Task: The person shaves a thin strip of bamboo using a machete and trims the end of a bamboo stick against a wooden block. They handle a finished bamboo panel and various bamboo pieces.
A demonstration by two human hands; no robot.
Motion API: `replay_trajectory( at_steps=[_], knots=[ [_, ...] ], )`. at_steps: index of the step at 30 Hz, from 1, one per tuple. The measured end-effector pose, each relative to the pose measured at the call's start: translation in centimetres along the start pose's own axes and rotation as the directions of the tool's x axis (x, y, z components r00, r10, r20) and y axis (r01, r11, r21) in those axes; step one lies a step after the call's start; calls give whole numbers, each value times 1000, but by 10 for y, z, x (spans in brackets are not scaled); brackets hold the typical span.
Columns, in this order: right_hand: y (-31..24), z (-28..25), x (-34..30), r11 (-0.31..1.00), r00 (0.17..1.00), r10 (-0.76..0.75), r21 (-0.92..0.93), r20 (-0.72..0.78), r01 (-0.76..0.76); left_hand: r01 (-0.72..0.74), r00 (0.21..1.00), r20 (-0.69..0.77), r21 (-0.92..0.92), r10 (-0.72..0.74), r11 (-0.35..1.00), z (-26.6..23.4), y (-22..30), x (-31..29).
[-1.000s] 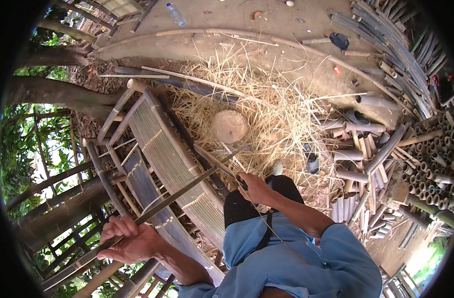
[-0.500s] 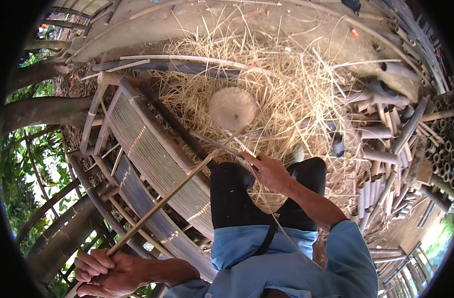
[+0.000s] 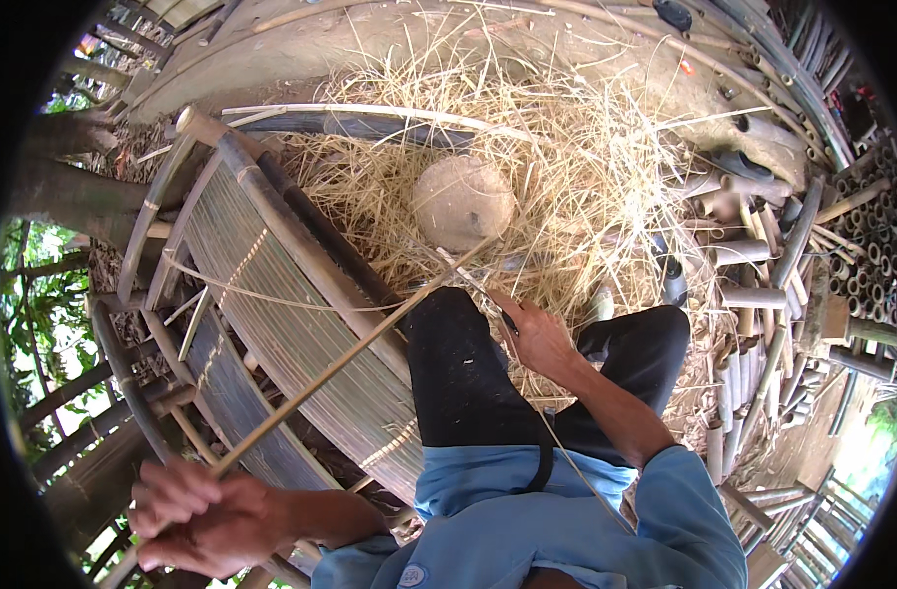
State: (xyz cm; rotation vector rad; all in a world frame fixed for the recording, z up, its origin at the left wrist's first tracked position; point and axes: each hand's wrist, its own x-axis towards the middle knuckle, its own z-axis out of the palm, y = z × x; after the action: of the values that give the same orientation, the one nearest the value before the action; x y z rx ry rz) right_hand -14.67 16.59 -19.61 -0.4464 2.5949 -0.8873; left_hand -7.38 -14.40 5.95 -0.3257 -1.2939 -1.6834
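Observation:
My left hand (image 3: 208, 520), slightly blurred, is closed round the near end of a long bamboo strip (image 3: 321, 381) at the lower left. The strip slants up and away to the right, its far end over a round wooden block (image 3: 462, 204). My right hand (image 3: 545, 339) is closed on a knife (image 3: 475, 283) above my lap. Its pale, narrow blade crosses the strip near the far end, and a bit of dark handle shows at the fingers. A thin, pale splint (image 3: 586, 476) trails from near my right hand across my lap.
A slatted bamboo bench (image 3: 272, 270) stands at my left, with a thin curved splint (image 3: 301, 302) over it. Straw-like shavings (image 3: 586, 167) surround the block. Cut bamboo tubes (image 3: 866, 265) are piled at the right. A dark bamboo length (image 3: 370, 128) lies beyond.
My left hand has shifted slightly up and left along with the strip. The knife's blade shows more plainly, and my right knee has moved outward. The view has turned a little.

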Motion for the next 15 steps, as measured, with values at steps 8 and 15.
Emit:
replay_trajectory(
  at_steps=[8, 15],
  knots=[
    [5, 24, -31, 998, 993, -70, -8, -92, 69, -19, 973, -229, 11, 21, 1000, -6, -7, -56],
    [24, 18, -15, 988, 984, -124, -103, -124, 112, -54, 982, -178, 22, 57, 998, 20, 3, -82]
  ],
)
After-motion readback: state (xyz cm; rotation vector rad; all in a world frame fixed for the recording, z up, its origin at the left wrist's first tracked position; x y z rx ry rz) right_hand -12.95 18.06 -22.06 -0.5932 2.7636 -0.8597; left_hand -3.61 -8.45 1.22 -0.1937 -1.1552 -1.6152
